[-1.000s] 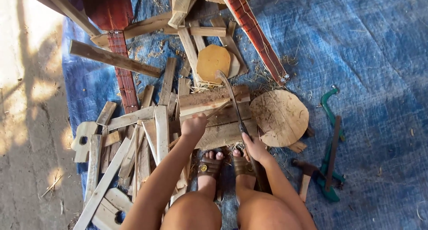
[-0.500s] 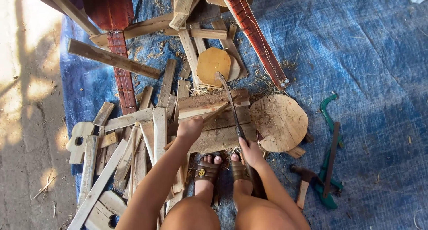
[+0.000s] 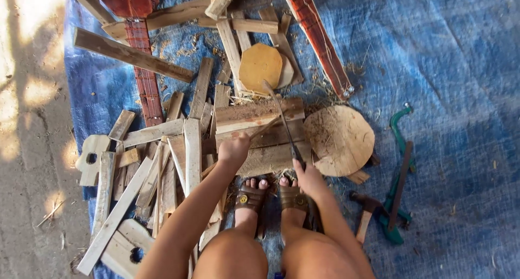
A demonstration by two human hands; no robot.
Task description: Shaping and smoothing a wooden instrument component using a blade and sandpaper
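Seen from above, squatting over a stack of short planks (image 3: 260,135) on a blue tarp (image 3: 460,68), sandalled feet just below. Right hand (image 3: 307,177) closed around the handle of a long-bladed knife (image 3: 281,122), blade running up and slightly left from the grip, tip reaching past the top plank toward an octagonal wooden piece (image 3: 260,67). Left hand (image 3: 234,149) curled shut around a thin stick (image 3: 265,130), holding it slanted, upper end leaning right toward the blade, lower end at the fist. Stick's long axis running lower left to upper right, crossing or meeting the blade about midway along; whether actually touching, cannot tell. Stick lying up and left from the right-hand grip, nearer the left hand, which has it. Round wooden block (image 3: 338,140) just right of the planks, touching or nearly so; hammer (image 3: 365,217) and green clamp (image 3: 398,176) farther right on the tarp; loose pile of scrap boards (image 3: 157,165) to the left. Compared with half a second ago: left fist a little lower and nearer the body, blade still upright over the planks, right hand hardly shifted, everything else lying as it did.
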